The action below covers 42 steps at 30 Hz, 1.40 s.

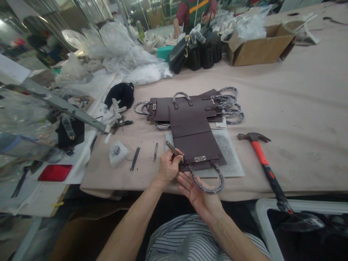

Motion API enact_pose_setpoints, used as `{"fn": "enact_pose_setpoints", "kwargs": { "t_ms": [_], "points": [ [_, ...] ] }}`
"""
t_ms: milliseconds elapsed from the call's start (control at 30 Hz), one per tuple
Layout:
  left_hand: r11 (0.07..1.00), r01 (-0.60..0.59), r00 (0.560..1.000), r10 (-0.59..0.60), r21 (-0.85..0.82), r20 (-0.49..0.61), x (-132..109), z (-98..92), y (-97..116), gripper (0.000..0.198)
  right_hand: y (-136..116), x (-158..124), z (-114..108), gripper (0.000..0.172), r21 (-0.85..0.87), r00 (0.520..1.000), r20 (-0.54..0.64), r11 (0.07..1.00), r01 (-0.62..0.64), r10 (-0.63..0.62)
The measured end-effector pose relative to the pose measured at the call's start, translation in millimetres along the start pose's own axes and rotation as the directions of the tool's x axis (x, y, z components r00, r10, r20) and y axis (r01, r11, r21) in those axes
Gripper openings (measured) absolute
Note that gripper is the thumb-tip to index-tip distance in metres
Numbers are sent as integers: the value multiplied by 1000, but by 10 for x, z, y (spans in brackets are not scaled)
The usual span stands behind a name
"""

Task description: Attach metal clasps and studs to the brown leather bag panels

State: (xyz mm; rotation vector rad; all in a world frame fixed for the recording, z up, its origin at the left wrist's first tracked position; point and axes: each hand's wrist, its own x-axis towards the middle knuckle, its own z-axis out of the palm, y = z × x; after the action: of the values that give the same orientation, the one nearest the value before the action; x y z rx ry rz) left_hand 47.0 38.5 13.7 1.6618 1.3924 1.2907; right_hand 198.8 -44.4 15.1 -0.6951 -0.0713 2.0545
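A flat dark-brown leather bag piece (197, 143) with a metal clasp plate (200, 158) lies on a clear mat at the table's front edge; its plastic-wrapped handle (210, 183) hangs toward me. My left hand (169, 167) is closed on a thin metal tool (173, 148), its tip at the piece's near left corner. Palm up and with fingers spread, my right hand (194, 188) lies under the near edge of the piece, beside the handle.
More brown bag pieces with wrapped handles (190, 105) are stacked behind. A red-handled hammer (265, 165) lies to the right. Small tools (135, 158) and a wrapped lump (118, 153) lie left. Black bags (195, 54), a cardboard box (258, 45) and another person (194, 12) are far back.
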Motion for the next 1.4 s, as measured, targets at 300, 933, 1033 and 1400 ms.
{"fn": "enact_pose_setpoints", "kwargs": {
  "t_ms": [300,933,1033,1400],
  "points": [
    [975,-218,974,220,54,-49,-133,63,-107,11,13,-488,-477,19,-108,905,-400,973,-202,143],
    [959,-251,967,254,135,-11,-116,82,-42,9,-1215,-864,-645,38,-971,657,-188,241,-10,-730],
    [964,-235,972,237,128,-1,-121,91,-58,9,-1609,-815,-725,22,-928,596,152,-321,-187,-788],
    [967,-247,969,246,58,27,-106,139,-78,8,-2216,-588,-652,23,-936,799,-28,-265,-233,-601]
  ]
}}
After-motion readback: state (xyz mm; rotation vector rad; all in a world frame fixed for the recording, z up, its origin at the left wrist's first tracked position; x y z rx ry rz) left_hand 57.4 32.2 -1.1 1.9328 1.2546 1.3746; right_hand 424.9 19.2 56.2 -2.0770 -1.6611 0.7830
